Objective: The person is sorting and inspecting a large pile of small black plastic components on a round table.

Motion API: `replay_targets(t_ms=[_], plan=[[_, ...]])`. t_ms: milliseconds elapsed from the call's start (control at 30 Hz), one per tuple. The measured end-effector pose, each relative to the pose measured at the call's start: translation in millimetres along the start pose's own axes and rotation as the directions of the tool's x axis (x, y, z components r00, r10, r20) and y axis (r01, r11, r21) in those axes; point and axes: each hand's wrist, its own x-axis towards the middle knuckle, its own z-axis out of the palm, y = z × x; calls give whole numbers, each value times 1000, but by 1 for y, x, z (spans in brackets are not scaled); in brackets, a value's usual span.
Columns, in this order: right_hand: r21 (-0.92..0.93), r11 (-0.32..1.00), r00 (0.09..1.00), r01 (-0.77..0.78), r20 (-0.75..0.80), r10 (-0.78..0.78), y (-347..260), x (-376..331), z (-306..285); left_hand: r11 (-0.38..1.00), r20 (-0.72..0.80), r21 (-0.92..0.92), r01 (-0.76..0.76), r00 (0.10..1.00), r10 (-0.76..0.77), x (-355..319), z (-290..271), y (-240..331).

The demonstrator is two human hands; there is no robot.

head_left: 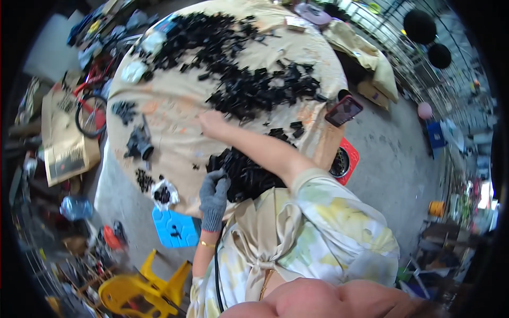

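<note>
A round table (175,106) under a tan cloth carries several heaps of small black parts. In a grey knitted glove, my left hand (214,192) is closed at the left edge of the near heap of black parts (249,172); what its fingers hold is hidden. My bare right hand (213,124) reaches across to the table's middle, closed, just left of the middle heap of black parts (249,95). Whatever it grips is too small to tell. Another black heap (199,40) spreads over the far side. A dark grey glove (139,143) lies at the left.
A white bag (164,194) with small black pieces sits on the near left edge, above a blue stool (177,228). A phone (343,111) stands at the right edge, near a red stool (347,159). A yellow chair (132,291) and a bicycle (93,116) are on the left.
</note>
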Motion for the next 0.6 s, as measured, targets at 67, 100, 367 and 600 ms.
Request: replay_targets(t_ms=[67,100,367,600], plan=[[-107,993,999,46,17,-45,-14,1,5,999,22,11,-42,999,41,-3,-9,-8],[-111,993,999,36,4,-36,-14,1,8,998,12,45,-43,999,43,-6,-11,-9],[64,998,995,-6,-101,12,-1,-21,-26,998,71,-6,57,996,-57,0,0,-5],[347,903,941,252,-307,-144,-15,-104,-120,965,274,216,-151,958,89,13,7,1]])
